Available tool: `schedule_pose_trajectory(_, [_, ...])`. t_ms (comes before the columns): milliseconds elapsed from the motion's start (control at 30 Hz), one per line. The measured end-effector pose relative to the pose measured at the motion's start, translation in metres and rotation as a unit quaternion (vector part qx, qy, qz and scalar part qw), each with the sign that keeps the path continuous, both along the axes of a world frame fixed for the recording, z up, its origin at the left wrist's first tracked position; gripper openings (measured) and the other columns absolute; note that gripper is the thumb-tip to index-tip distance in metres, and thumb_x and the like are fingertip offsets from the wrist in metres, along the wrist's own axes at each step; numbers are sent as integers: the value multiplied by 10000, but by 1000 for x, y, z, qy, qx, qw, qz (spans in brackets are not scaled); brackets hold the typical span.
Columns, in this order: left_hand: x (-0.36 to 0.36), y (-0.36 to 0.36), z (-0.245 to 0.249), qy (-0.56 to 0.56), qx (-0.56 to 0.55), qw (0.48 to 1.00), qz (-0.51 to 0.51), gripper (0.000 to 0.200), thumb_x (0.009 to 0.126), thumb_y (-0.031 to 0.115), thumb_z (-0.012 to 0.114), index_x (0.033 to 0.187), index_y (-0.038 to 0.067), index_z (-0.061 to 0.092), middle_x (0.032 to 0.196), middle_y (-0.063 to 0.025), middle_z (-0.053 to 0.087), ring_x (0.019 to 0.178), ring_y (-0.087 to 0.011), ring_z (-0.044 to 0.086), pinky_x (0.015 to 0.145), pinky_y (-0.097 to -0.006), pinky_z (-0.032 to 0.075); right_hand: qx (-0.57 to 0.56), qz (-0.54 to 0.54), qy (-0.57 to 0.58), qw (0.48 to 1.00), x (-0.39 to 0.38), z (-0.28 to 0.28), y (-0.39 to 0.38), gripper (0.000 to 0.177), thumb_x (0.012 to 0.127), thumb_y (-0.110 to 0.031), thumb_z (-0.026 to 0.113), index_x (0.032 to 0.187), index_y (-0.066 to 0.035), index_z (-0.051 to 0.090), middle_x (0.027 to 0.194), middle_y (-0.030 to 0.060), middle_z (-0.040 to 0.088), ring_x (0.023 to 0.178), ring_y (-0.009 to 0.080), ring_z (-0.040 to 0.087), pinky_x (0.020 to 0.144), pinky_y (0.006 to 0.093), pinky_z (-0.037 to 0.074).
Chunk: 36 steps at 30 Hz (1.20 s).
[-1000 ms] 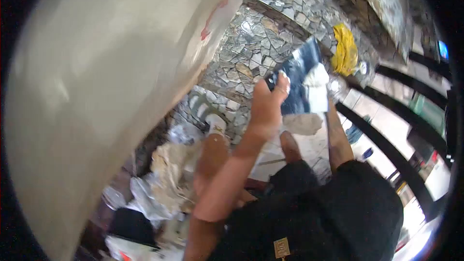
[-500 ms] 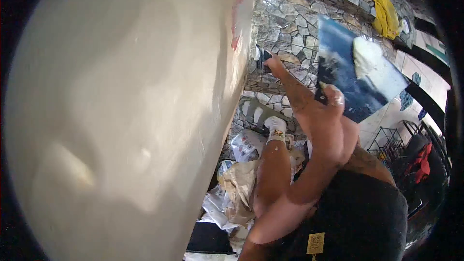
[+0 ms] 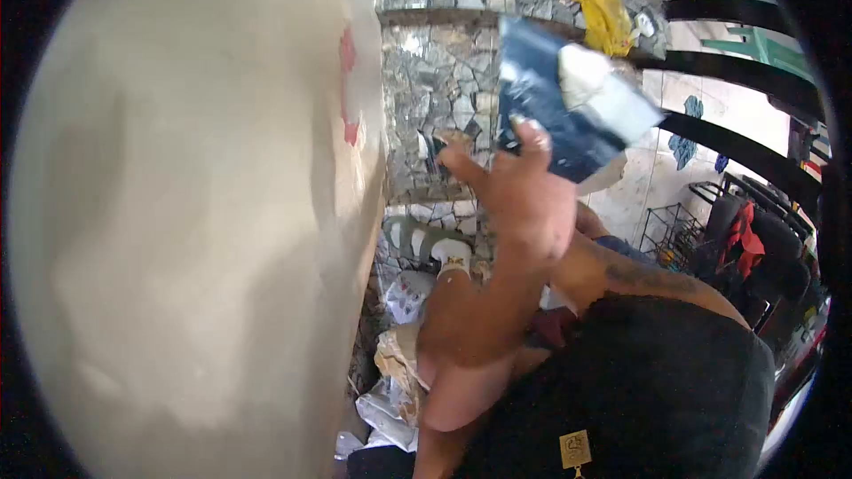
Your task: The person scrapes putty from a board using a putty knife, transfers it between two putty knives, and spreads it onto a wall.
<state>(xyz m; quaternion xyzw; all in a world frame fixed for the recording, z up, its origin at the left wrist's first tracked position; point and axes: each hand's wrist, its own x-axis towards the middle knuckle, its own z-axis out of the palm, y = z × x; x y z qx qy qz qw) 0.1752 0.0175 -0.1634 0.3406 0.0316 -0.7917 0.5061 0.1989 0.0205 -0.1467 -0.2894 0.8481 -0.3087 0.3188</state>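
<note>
My left hand grips the lower edge of a blue picture-printed board, its thumb lying on the face. A lump of white paste sits on the board. Beyond it, partly hidden behind my left hand and wrist, my right hand is closed on a small dark scraper. The scraper is blurred and stands apart from the pale wall, over the stone-patterned steps. A tattoo shows on my right arm.
Stone-patterned steps carry a yellow cloth. Below are a sandalled foot, bags and crumpled paper. Black railings, a wire rack and a red cloth are at the right.
The view has shifted, so the steps and wall edge lie further left. The scraper, which was at the wall edge, now shows a gap from it. Both hands keep their holds.
</note>
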Motion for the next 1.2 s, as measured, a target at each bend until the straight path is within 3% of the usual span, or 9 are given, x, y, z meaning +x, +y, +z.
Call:
schedule_pose_trajectory(200, [12,42,-24,-108,69,989,-74,423,887,308,492,1168,3,415,1122,-103,493,1025,-230,470,898,-405,363,56,34,97,993,9,11,-9,449,788,-218,571,1147,12,431,825,15,590,678,116,527,600,256,430])
schedule_pose_trajectory(400, [23,47,-19,-141,92,980,-110,394,885,301,496,1139,6,431,1079,-90,497,981,-212,472,862,-384,367,102,72,179,976,10,10,-19,458,805,-254,559,1149,14,419,809,8,587,656,105,517,571,245,423])
schedule_pose_trajectory(500, [28,49,-16,-149,98,977,-116,381,885,297,499,1124,7,439,1057,-84,500,960,-203,472,844,-373,369,122,159,278,939,13,9,-20,464,813,-272,554,1150,15,414,802,4,586,646,99,512,557,240,420])
schedule_pose_trajectory(633, [34,50,-16,-153,108,976,-114,362,883,292,502,1104,9,449,1029,-75,503,930,-190,474,820,-359,372,10,345,406,846,18,16,-5,527,731,-154,557,1207,-1,390,836,-17,589,754,100,502,710,212,382])
schedule_pose_trajectory(700, [37,48,-15,-155,111,975,-114,353,883,289,503,1094,10,455,1014,-71,505,916,-184,474,809,-352,374,55,332,329,882,26,28,-10,575,678,-96,533,1226,-4,386,872,-21,592,787,118,504,765,226,367])
schedule_pose_trajectory(767, [37,46,-15,-155,111,975,-113,345,882,287,505,1084,11,460,1000,-66,506,901,-178,475,797,-345,375,157,210,127,957,38,36,-11,622,625,-49,486,1236,-2,382,921,-15,596,809,151,512,799,261,357])
schedule_pose_trajectory(833, [38,44,-14,-157,108,975,-111,336,882,284,506,1075,12,465,986,-62,508,887,-172,475,785,-338,376,164,98,20,981,41,31,-6,644,606,-29,460,1243,-1,372,953,-4,594,836,164,515,819,273,353])
schedule_pose_trajectory(967, [38,42,-14,-155,106,976,-106,319,881,279,509,1055,14,476,957,-54,511,858,-160,476,761,-325,379,71,38,23,996,46,25,0,647,606,-24,440,1247,-1,356,1004,25,576,879,157,510,830,263,356])
schedule_pose_trajectory(1200, [26,37,-9,-133,92,983,-92,290,879,270,514,1020,17,494,907,-39,516,807,-138,478,719,-300,384,-28,29,34,999,44,23,7,653,606,-16,405,1254,-3,327,1093,76,545,956,146,502,849,247,363])
